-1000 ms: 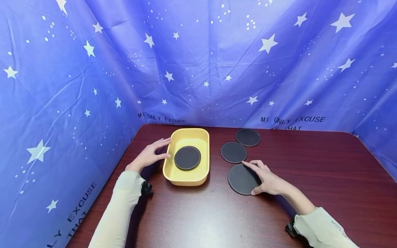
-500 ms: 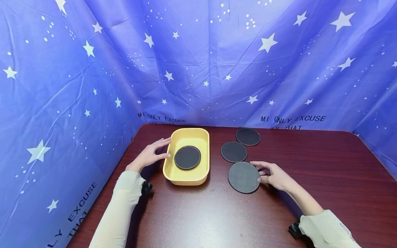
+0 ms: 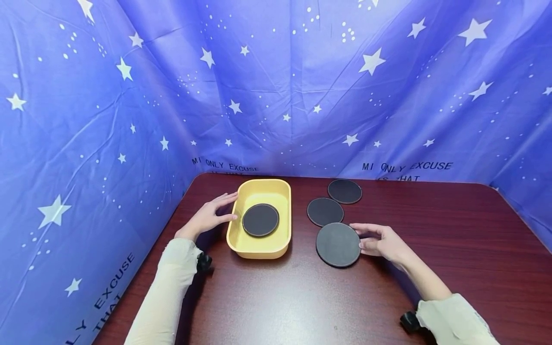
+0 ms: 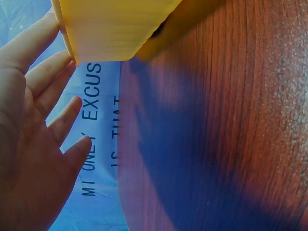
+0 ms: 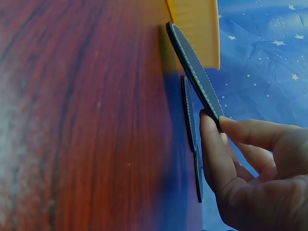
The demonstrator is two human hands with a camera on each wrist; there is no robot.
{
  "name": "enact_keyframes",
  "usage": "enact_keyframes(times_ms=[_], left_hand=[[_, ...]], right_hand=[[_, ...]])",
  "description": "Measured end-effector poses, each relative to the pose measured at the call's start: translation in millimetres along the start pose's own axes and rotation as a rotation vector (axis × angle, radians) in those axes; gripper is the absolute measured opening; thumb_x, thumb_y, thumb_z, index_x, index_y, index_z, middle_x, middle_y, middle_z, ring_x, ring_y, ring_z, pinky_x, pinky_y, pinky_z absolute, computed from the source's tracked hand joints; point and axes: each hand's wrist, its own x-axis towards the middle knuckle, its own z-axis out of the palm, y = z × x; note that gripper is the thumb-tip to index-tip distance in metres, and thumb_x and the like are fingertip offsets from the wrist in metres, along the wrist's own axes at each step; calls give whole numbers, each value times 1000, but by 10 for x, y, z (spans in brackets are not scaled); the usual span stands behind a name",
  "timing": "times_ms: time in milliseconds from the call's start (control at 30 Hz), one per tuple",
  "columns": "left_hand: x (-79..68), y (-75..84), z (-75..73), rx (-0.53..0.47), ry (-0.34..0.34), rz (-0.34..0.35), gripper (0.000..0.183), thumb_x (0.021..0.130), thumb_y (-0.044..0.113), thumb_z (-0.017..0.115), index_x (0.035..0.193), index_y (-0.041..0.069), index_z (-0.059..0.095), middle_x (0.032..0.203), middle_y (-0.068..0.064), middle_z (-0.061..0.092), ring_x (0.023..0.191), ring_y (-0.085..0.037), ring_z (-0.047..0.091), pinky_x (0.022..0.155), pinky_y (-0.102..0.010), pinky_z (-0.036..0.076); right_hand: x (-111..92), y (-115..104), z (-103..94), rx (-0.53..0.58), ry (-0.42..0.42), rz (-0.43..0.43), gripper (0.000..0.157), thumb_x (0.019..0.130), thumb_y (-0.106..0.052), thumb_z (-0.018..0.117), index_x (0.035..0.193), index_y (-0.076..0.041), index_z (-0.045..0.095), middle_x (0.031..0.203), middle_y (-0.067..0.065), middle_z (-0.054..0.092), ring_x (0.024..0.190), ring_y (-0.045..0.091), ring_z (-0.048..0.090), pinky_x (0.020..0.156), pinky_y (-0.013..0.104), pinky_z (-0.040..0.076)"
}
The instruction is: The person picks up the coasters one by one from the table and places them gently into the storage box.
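The right hand (image 3: pixel 383 245) had a dark, round disc (image 3: pixel 338 245) pinched at its rim between thumb and fingers, and the disc reached out toward nine o'clock from that hand. In the right wrist view it was tilted and raised off the brown table (image 3: pixel 267 304). From the left hand (image 3: pixel 206 218), the same disc lay well apart at about three o'clock, beyond the yellow tub (image 3: pixel 258 255). The left hand was relaxed and spread, its fingertips and thumb touching the tub's nine-o'clock side without gripping it. A second disc (image 3: pixel 260 220) lay inside the tub, on its floor, at three o'clock from the left hand. Two more dark discs were on the table: the nearer one (image 3: pixel 325 212) at ten o'clock from the right hand, the farther one (image 3: pixel 345 191) toward eleven. They sat just beside each other, though whether their edges touched could not be told. The hands were well apart, with the tub and the pinched disc between them. Behind the table, at twelve o'clock, hung a blue, star-printed curtain (image 3: pixel 276 86).
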Motion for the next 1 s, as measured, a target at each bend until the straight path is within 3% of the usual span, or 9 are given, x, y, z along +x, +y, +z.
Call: enact_keyframes(times_ms=[200, 467, 733, 1000], left_hand=[[1, -9, 13, -10, 7, 1, 68, 88, 29, 76, 147, 8, 49, 156, -13, 44, 149, -44, 29, 123, -56, 23], [7, -8, 7, -9, 0, -4, 69, 88, 29, 76, 147, 8, 49, 156, -13, 44, 149, -43, 29, 124, -55, 22], [18, -6, -24, -14, 1, 8, 69, 87, 28, 76, 147, 7, 49, 156, -12, 44, 149, -43, 29, 124, -55, 22], [16, -23, -8, -14, -2, 4, 68, 88, 29, 76, 147, 7, 49, 156, -12, 45, 148, -45, 29, 123, -57, 22]], right_hand=[[51, -25, 18, 50, 22, -2, 54, 92, 7, 60, 142, 12, 44, 110, -8, 66, 91, 4, 70, 82, 25, 61], [171, -114, 108, 97, 34, -32, 51, 92, 6, 60, 141, 3, 52, 110, -10, 67, 92, 3, 69, 82, 24, 61], [315, -257, 222, 87, 62, -41, 56, 93, 5, 60, 145, 13, 40, 111, -9, 66, 92, 2, 68, 82, 23, 61], [488, -416, 371, 99, 89, -33, 58, 91, 7, 61, 145, 12, 39, 113, -7, 61, 88, 1, 67, 81, 22, 61]])
